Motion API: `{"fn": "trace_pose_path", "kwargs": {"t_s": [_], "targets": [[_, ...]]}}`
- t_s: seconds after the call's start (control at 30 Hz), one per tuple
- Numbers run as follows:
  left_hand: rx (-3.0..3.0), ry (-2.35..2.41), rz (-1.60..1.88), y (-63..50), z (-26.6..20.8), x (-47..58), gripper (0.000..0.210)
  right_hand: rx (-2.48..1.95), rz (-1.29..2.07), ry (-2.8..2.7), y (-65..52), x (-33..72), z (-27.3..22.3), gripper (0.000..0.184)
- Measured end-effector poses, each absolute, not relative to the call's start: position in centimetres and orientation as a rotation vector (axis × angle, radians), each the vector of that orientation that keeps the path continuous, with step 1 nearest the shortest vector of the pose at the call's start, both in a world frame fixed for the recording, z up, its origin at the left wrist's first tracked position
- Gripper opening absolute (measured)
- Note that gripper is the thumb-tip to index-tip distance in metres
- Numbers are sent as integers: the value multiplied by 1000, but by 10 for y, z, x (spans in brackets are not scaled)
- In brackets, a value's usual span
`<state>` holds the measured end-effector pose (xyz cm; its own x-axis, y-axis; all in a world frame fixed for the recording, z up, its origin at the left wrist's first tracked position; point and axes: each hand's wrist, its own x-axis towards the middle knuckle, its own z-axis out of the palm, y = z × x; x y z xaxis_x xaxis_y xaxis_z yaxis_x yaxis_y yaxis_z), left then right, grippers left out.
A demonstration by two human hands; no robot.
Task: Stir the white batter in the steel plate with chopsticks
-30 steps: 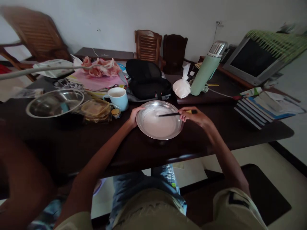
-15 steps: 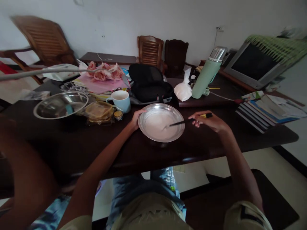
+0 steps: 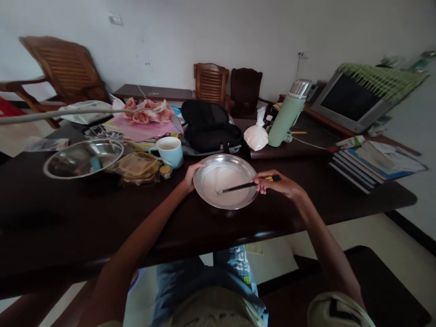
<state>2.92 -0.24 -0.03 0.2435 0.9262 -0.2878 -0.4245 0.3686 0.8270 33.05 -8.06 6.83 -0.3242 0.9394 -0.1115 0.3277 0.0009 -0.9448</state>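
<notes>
A shiny metal bowl [image 3: 225, 159] stands on the dark table with a pale, whitish liquid mix [image 3: 223, 179] in it. My left hand [image 3: 192, 176] grips the bowl's left rim, thumb over the edge. My right hand [image 3: 272, 182] is closed around black chopsticks [image 3: 240, 185] with yellow bands near the top. They slant down leftward over the bowl's right rim, their whitened tips in the mix near its middle.
Left of the bowl are a light-blue mug [image 3: 174, 154], a small jar [image 3: 165, 171], wrapped plastic boxes [image 3: 138, 165] and another metal basin [image 3: 51, 171]. Behind are a black bag [image 3: 211, 131], a tied bag of white powder [image 3: 256, 137] and a green thermos [image 3: 285, 120]. Books [image 3: 361, 168] lie right.
My right hand and the chopsticks have moved left, so the tips sit further left in the bowl. My left hand keeps its hold. Another person's arm at the left has gone from the table.
</notes>
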Motion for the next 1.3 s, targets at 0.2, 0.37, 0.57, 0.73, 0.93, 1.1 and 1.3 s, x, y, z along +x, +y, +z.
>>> {"fn": "trace_pose_path", "kwargs": {"t_s": [0.2,0.37,0.57,0.73,0.93,1.1,1.3], "targets": [[706,888,1017,-3,1,29,19,-1366,1102,-1546,-78,334,68,38],[703,870,1049,-4,2,31,19,-1356,1327,-1684,-85,339,69,35],[694,897,1021,-3,0,30,22,-1357,1138,-1530,-84,333,66,37],[676,897,1028,-2,-1,29,20,-1378,1287,-1613,-88,336,65,37],[689,867,1051,0,-4,29,18,-1345,1258,-1591,-84,331,66,40],[688,855,1048,-1,-2,30,18,-1411,1177,-1537,-89,340,67,39],[690,836,1048,-4,2,30,21,-1353,1280,-1599,-89,333,66,37]]}}
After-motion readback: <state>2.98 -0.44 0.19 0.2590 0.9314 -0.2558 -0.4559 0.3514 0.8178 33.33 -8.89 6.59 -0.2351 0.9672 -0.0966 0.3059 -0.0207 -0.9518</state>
